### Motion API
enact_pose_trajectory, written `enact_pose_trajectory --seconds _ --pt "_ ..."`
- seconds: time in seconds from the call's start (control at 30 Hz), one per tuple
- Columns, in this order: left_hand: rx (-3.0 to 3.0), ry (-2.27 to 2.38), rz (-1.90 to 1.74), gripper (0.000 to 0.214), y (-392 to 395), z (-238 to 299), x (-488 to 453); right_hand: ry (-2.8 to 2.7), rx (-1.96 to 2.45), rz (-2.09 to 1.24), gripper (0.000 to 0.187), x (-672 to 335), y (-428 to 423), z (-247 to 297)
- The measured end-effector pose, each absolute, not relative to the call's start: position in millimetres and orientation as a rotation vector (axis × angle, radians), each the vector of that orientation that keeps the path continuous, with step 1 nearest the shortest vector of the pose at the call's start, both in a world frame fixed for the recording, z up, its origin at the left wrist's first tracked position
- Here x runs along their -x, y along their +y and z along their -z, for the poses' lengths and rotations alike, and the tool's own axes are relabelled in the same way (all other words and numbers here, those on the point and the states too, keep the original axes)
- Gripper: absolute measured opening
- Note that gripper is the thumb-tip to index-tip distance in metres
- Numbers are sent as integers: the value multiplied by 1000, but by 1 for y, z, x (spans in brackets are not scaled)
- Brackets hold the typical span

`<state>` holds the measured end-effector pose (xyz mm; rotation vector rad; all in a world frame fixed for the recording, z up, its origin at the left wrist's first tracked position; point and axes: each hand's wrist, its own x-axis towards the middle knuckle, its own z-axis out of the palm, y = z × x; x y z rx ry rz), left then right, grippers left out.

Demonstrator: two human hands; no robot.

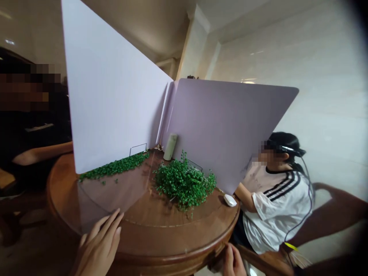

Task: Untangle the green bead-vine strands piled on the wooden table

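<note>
Left hand [99, 245] flat on table rim [172, 239], open, empty, fingers pointing far-right. Right hand [234, 262] at near edge, grip unclear. Sprig strip [115, 167] runs near-left to far-right.

Left hand [99, 245] flat, fingers extended, on near rim of round wooden table [161, 234]; right hand [234, 262] at the rim lower right, partly cut off; green sprig pile [184, 184] mid-table before white divider boards [115, 96], pale cylinder [170, 147] at their corner.
</note>
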<state>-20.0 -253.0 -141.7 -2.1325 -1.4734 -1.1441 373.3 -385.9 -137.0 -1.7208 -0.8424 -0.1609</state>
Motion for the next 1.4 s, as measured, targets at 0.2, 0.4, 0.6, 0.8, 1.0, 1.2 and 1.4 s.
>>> enact_pose_trajectory --seconds 0.2,0.4,0.6,0.8,1.0,1.2,1.4 --pt "2295 -1497 1059 41 -255 137 23 -1209 1612 224 36 -359 -342 83" --pt "2362 -1511 955 38 -257 124 21 -1681 1617 237 45 -347 -310 50" --pt "2343 -1608 999 36 -265 113 15 -1858 1699 277 46 -343 -282 44" --pt "2402 -1641 1011 37 -268 115 13 -1872 1681 360 27 -363 -250 -3" --pt "2350 -1657 1034 36 -266 117 13 -1901 1624 438 27 -379 -199 -88" --pt "2350 -1623 1060 36 -268 118 13 -1940 1659 584 27 -380 -159 -155" --pt "2348 -1600 1062 35 -265 122 16 -2059 1693 801 23 -382 -143 -212"
